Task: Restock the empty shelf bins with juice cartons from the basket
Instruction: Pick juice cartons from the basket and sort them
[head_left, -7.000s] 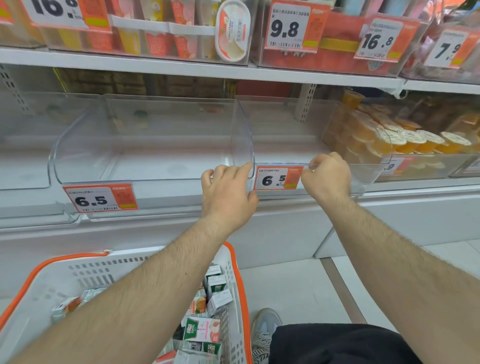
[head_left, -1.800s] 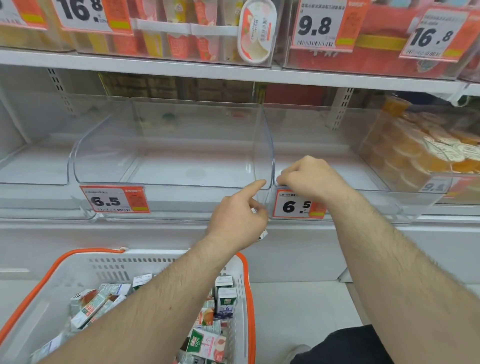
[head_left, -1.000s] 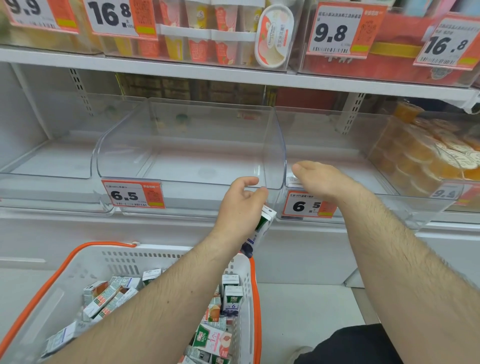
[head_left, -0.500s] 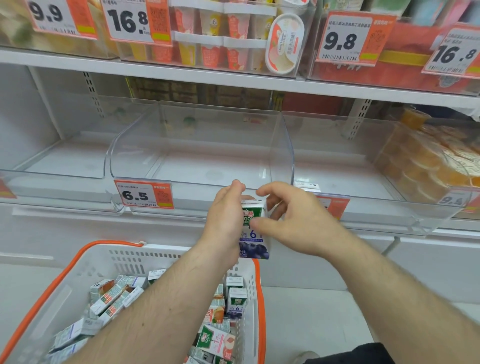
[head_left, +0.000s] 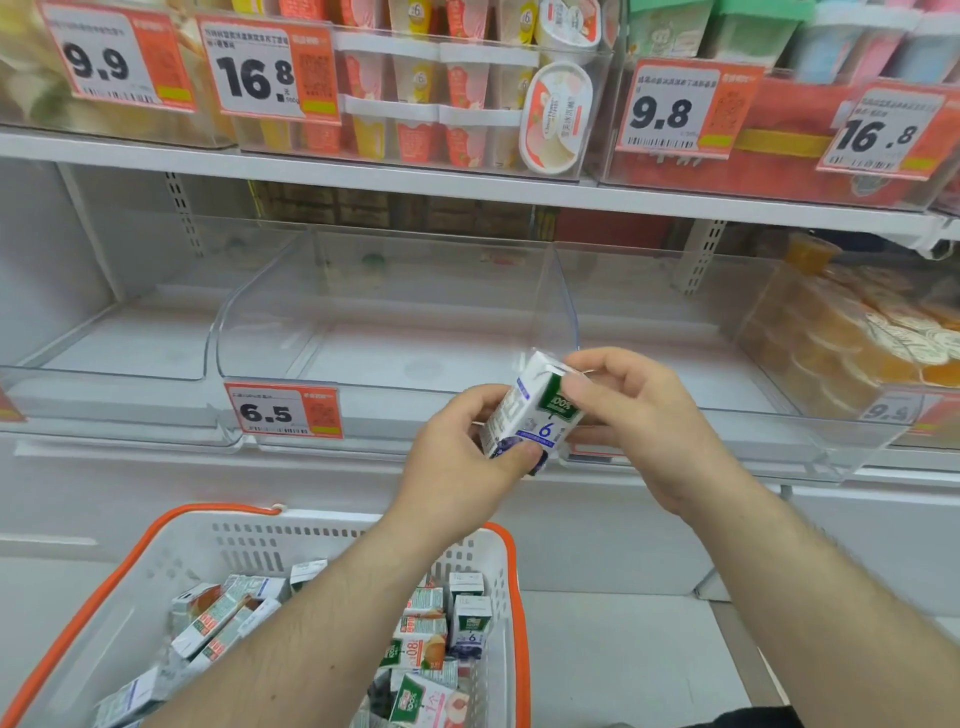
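Note:
A small white juice carton (head_left: 535, 410) with a green and blue label is held tilted in front of the shelf edge. My left hand (head_left: 457, 462) grips its lower end and my right hand (head_left: 639, 421) pinches its top. Behind them stand two clear empty shelf bins, the middle bin (head_left: 395, 312) with a 6.5 price tag and the right bin (head_left: 701, 374). Below, a white basket (head_left: 322, 535) with an orange rim holds several more juice cartons (head_left: 441, 634), partly hidden by my left forearm.
A third clear bin (head_left: 130, 353) sits empty at the left. At the far right a bin holds orange jelly cups (head_left: 872, 338). The upper shelf (head_left: 467, 192) carries yoghurt and dessert packs behind price tags. Grey floor (head_left: 613, 654) lies right of the basket.
My left hand brought a carton up from beside the bin front, and my right hand left the bin edge and took hold of the carton's top. The carton now tilts.

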